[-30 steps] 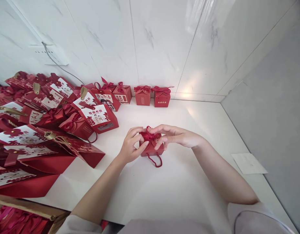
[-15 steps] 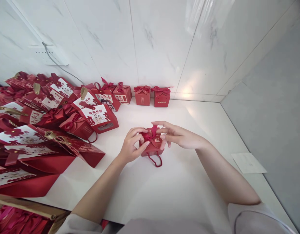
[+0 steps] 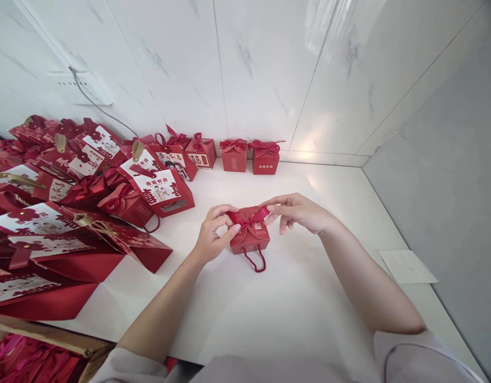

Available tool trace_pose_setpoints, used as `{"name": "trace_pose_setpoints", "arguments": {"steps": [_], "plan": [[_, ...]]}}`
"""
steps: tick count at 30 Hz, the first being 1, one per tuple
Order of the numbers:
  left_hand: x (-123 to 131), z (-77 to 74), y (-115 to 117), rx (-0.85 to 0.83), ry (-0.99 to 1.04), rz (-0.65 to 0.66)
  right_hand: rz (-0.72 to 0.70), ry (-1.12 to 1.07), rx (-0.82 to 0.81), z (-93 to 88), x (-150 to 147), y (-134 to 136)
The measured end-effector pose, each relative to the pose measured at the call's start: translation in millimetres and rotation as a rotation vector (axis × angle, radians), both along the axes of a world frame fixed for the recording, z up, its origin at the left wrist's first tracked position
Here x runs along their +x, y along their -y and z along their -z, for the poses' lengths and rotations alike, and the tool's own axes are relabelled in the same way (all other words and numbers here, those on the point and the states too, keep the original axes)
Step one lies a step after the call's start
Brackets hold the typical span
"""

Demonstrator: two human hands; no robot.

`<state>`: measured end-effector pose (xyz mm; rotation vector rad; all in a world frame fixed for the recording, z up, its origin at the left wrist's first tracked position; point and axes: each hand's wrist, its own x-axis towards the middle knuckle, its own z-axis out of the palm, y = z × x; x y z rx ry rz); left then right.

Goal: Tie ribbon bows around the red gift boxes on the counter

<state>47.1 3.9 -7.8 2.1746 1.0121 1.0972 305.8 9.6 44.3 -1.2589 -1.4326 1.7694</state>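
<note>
A small red gift box (image 3: 250,243) sits upright on the white table in front of me, with gold characters on its folded lid. Across its top lies a red ribbon (image 3: 249,219) tied in a bow. My left hand (image 3: 216,234) pinches the bow's left loop between thumb and fingers, at the box's left edge. On the other side, my right hand (image 3: 297,214) grips the right loop between thumb and index finger, its other fingers loosely bent. A red cord handle (image 3: 256,264) hangs from the box's front onto the table.
Many red gift boxes (image 3: 161,191) crowd the left side. Two bow-topped boxes (image 3: 265,161) stand by the tiled wall. At lower left, a cardboard carton (image 3: 65,340) holds red ribbons. A white paper (image 3: 408,267) lies near the right edge of the table (image 3: 309,308).
My right hand has drawn the ribbon's right loop outward, from standing up over the box to lying sideways. The bow now spreads across the lid. My left hand stays at the left side.
</note>
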Motion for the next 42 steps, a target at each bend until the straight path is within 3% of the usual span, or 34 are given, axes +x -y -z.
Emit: {"name": "trace_pose_setpoints", "arguments": {"steps": [4, 13, 22, 33, 37, 42], "plan": [[-2.8, -1.2, -2.3, 0.011, -0.018, 0.022, -0.029, 0.212, 0.118, 1.2, 1.8, 0.0], [-5.0, -6.8, -3.3, 0.021, -0.088, 0.048, -0.137, 0.317, 0.224, -1.6, 0.2, 3.5], [-7.2, 1.3, -10.2, -0.168, -0.028, -0.012, -0.4, 0.311, 0.205, 3.9, 3.4, -0.2], [-17.2, 8.0, -20.2, -0.259, 0.068, 0.133, -0.461, 0.272, 0.488, 24.6, 0.6, -8.2], [-21.1, 8.5, -22.7, -0.301, 0.094, 0.201, -0.504, 0.251, 0.448, 25.0, 1.5, -8.6], [-28.9, 6.0, -25.6, -0.3, 0.088, 0.239, -0.548, 0.226, 0.17, 22.5, 11.7, -11.6]]}}
